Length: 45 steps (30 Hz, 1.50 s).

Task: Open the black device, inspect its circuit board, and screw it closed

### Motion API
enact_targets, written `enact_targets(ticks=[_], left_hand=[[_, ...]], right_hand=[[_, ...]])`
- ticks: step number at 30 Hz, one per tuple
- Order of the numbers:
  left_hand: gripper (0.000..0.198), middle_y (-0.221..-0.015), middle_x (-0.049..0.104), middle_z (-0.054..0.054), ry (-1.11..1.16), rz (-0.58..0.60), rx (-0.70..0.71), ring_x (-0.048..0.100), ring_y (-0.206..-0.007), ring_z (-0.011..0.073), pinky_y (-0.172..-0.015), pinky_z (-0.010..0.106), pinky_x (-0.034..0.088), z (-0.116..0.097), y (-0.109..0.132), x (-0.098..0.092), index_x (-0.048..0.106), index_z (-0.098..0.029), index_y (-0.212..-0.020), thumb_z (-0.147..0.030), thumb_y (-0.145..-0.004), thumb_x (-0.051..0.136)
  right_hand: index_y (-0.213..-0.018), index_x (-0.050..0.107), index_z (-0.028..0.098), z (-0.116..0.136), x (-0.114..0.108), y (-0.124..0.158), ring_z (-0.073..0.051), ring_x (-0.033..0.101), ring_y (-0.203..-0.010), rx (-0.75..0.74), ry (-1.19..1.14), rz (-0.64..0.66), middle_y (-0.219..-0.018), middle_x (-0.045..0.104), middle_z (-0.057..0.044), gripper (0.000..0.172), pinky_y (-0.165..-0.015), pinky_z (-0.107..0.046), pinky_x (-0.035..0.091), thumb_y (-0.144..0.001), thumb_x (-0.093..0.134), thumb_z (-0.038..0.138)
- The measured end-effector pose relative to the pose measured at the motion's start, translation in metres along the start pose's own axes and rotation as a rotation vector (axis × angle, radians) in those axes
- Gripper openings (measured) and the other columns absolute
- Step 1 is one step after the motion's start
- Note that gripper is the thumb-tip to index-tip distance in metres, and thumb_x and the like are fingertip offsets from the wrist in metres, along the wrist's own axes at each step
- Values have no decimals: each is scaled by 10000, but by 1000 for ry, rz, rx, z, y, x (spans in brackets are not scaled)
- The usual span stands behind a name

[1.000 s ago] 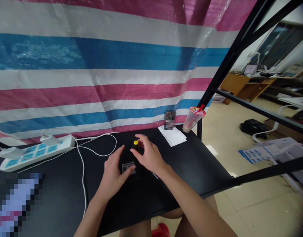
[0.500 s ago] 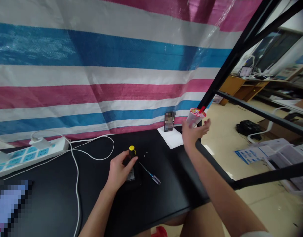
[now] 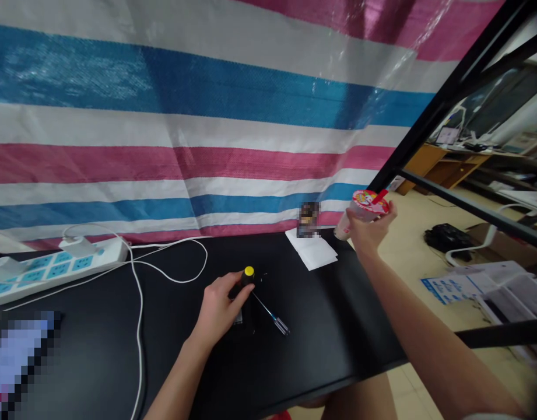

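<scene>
Two hands, two very different spots. Your left hand (image 3: 218, 309) is curled around a black upright handle with a round yellow cap (image 3: 249, 274), just below the middle of the frame, with the cap poking out past your fingers. Under that hand there's a small clear plastic box (image 3: 238, 318), mostly hidden. Just beside it, a thin steel-shafted screwdriver with a blue-and-black grip (image 3: 280, 325) lies flat on a black tabletop (image 3: 294, 367). Your right hand (image 3: 372, 228) is up at the table's right edge, gripping a tilted clear plastic cup with a pink-printed top and red straw (image 3: 365, 205). Just left of it sit a stack of white paper napkins (image 3: 312, 251) and a pixelated upright object (image 3: 309, 219). Over at the left of the frame you've got a white power strip with blue sockets (image 3: 53, 263) and a looping white cable (image 3: 139, 303), with a pink, blue and white striped tarp (image 3: 207, 116) hanging behind everything.
</scene>
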<state>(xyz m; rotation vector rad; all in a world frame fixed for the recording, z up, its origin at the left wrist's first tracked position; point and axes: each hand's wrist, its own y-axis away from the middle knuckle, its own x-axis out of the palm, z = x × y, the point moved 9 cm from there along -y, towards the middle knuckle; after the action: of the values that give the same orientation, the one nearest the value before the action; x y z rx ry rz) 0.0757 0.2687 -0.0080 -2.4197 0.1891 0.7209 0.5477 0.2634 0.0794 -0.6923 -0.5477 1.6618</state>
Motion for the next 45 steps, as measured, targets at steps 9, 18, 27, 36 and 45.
enact_targets(ticks=[9, 18, 27, 36, 45], left_hand=[[274, -937, 792, 59, -13, -25, 4, 722, -798, 212, -775, 317, 547, 2, 2, -2, 782, -212, -1051, -460, -986, 687], [307, -985, 804, 75, 11, -25, -49, 739, -840, 217, -778, 313, 547, 9, 2, -5, 783, -197, -1056, -479, -991, 681], [300, -1050, 814, 74, 30, -22, -49, 758, -889, 225, -808, 318, 568, 10, 2, -3, 789, -208, -1068, -476, -989, 682], [323, -1044, 810, 80, 14, -16, -39, 753, -887, 225, -817, 327, 572, 10, 3, -2, 788, -196, -1073, -489, -995, 675], [325, -1047, 811, 77, 13, -5, -40, 754, -889, 224, -824, 325, 569, 10, 3, -1, 787, -200, -1082, -492, -997, 675]], right_hand=[[-1566, 357, 197, 106, 52, 87, -313, 707, -1202, -102, -307, 297, -1454, 607, -200, 1012, -1007, -487, 597, -739, 863, 492], [-1537, 393, 208, 104, 115, 132, -325, 657, -1281, -4, -360, 431, -1458, 620, -179, 1048, -1133, -523, 504, -679, 931, 476], [-1613, 272, 195, 96, 123, 131, -346, 564, -1409, -43, -325, 420, -1570, 501, -226, 1142, -1164, -537, 469, -719, 905, 518], [-1673, 120, 223, 94, 128, 137, -354, 573, -1401, -23, -342, 435, -1614, 441, -248, 1253, -1151, -566, 478, -737, 897, 523], [-1653, 203, 217, 90, 131, 140, -328, 577, -1396, -37, -362, 418, -1596, 476, -218, 1137, -1155, -517, 486, -772, 872, 480]])
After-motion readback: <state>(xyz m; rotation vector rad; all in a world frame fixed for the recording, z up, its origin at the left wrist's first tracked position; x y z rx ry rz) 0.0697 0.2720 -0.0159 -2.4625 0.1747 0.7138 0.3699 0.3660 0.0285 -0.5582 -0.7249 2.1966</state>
